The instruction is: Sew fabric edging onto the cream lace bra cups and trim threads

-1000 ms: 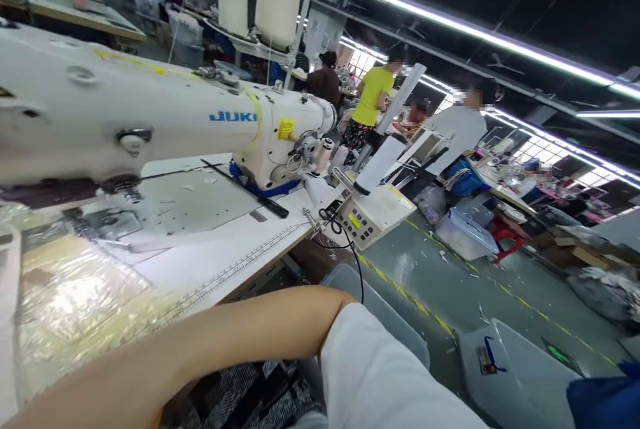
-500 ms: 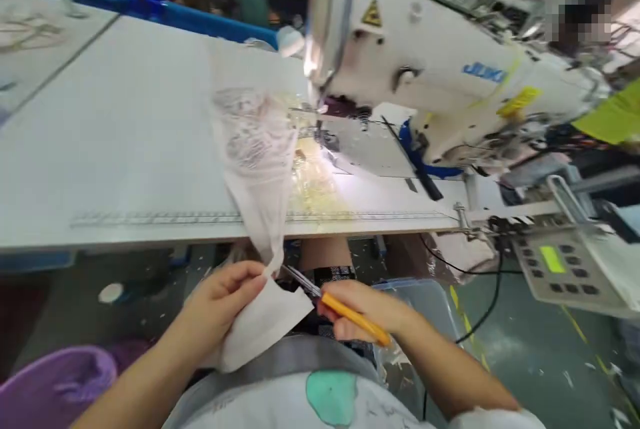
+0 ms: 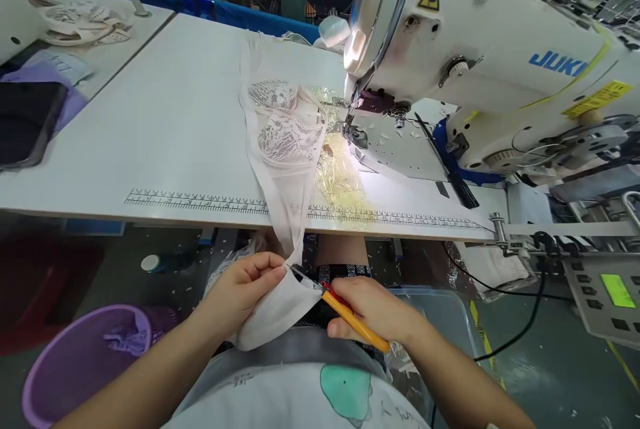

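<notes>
My left hand (image 3: pixel 249 287) pinches the lower end of a white lace garment piece (image 3: pixel 283 142) that hangs off the front edge of the white sewing table (image 3: pixel 165 129). My right hand (image 3: pixel 373 310) grips orange-handled thread snips (image 3: pixel 343 310), their metal tips touching the fabric right beside my left fingers. The rest of the garment lies on the table next to the needle of the white JUKI sewing machine (image 3: pixel 490 62). A ruler strip (image 3: pixel 210 202) runs along the table's front edge.
A purple bin (image 3: pixel 75 369) stands on the floor at lower left. A control panel with a green display (image 3: pixel 607 295) hangs at the right, with a black cable under it. A dark phone (image 3: pixel 25 122) lies on the table's far left. A clear plastic box (image 3: pixel 440 315) sits by my right knee.
A second ago the view faced right across the workshop, with only my arm showing. It has swung down to my lap, and both hands hold fabric and snips slightly closer together.
</notes>
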`<state>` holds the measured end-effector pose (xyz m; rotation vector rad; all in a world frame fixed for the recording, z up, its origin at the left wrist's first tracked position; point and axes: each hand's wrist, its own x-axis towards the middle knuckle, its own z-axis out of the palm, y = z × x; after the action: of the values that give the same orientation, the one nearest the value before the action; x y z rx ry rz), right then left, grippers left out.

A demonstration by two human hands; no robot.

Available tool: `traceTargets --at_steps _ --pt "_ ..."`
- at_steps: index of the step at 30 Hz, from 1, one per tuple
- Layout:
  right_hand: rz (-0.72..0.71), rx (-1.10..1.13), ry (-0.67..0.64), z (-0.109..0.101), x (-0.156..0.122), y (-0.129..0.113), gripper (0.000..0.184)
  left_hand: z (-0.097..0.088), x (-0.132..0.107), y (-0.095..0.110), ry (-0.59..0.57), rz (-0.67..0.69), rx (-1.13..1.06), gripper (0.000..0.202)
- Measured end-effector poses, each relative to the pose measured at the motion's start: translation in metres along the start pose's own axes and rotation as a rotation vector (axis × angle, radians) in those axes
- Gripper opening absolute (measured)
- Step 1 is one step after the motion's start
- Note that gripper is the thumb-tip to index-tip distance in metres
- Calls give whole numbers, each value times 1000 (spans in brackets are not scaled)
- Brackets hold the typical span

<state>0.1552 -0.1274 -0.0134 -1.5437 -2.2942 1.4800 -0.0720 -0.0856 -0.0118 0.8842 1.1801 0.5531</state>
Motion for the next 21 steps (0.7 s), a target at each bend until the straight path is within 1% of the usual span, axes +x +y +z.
traceTargets --at_steps 2,6,10,13,16,19,21 --pt "50 -11 -3 0 -2 -3 61 1 0 1 -13 -23 -37 37" --pt "154 -54 -5 2 -3 -11 60 4 -1 1 27 -14 -35 35" --pt "189 -67 15 1 -2 -18 59 4 -3 0 39 9 3 33" --pt "213 -46 43 4 -1 -18 59 3 -4 0 36 24 25 33" --pt "188 -5 98 14 1 -11 57 3 -5 1 27 24 36 33" --pt "117 72 159 26 2 -1 56 3 -7 3 17 42 80 32" --pt "71 123 201 29 1 7 59 4 -8 3 9 62 117 32"
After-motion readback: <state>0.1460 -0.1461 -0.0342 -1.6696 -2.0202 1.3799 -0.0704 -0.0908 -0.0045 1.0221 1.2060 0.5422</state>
